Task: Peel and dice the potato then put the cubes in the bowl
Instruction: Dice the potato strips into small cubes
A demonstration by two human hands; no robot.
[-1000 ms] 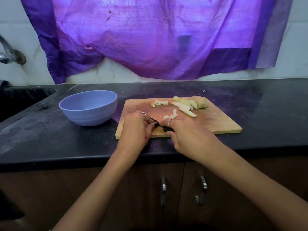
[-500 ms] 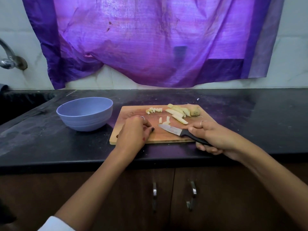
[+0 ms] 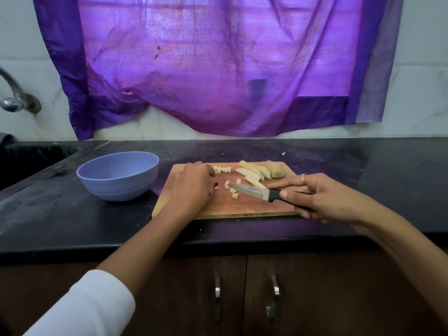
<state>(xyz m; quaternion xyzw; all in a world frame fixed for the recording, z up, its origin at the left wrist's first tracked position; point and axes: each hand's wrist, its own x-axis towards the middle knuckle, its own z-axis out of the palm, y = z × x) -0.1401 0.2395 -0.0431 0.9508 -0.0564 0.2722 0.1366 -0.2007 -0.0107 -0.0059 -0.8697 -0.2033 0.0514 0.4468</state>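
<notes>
While the long black stone counter [image 3: 363,180] stretches wide under a purple cloth curtain [image 3: 218,69], I work on the rectangular wooden chopping board [image 3: 242,209] that sits close to its front edge. Just left of the board, apart from it, stands the round pale-blue plastic bowl [image 3: 118,175], and from this angle I cannot see any cubes in it. As I judge it, dicing is under way but far from finished: several long pale potato strips [image 3: 252,174] lie uncut at the far side of the board, beside a brownish end piece [image 3: 277,172], one small row of potato cubes [image 3: 222,169] sits near my left fingers, and a few loose cubes [image 3: 234,190] lie by the blade. Transfer to the bowl looks not yet begun. My left hand [image 3: 191,187] rests on the board's left part, fingers curled; whether it pinches anything I cannot tell. My right hand [image 3: 322,197] is wrapped round the black handle of the small steel-bladed knife [image 3: 252,191], tip pointing left over the board. Open counter lies to the right; the board's near edge leaves little margin
</notes>
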